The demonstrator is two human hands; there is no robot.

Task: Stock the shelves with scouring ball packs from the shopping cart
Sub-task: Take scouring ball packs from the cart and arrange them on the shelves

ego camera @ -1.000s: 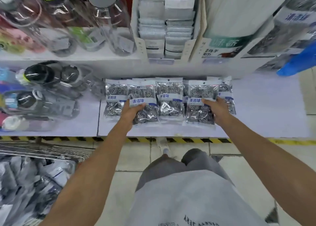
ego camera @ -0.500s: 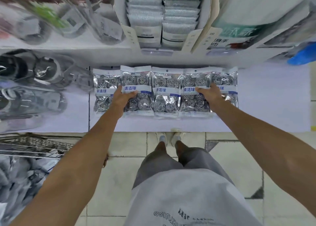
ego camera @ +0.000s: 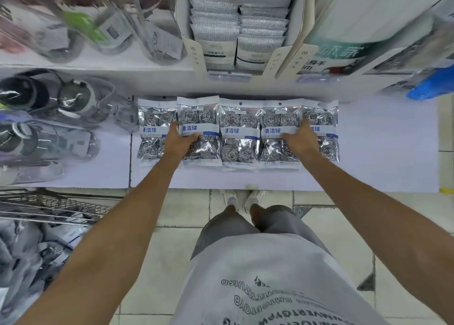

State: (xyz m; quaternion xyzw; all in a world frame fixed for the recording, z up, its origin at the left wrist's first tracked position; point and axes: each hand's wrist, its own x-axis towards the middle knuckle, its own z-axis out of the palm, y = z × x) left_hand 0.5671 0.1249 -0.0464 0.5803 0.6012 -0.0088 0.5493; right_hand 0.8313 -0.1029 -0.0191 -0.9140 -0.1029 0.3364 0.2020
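The second pack (ego camera: 198,130), gripped by the left hand (ego camera: 180,141), and the fourth pack (ego camera: 280,133), gripped by the right hand (ego camera: 301,140), should be pressed flat and squared against the middle pack (ego camera: 239,133).

Your left hand (ego camera: 180,141) and right hand (ego camera: 301,140) hide the pack fronts beneath them; left of those packs, the shopping cart (ego camera: 52,208) runs off-frame, contents blurred

Clear wrapped bottles (ego camera: 61,108) lie left, boxed cloth packs (ego camera: 237,37) above (blurred), a blue bag (ego camera: 432,86) at right
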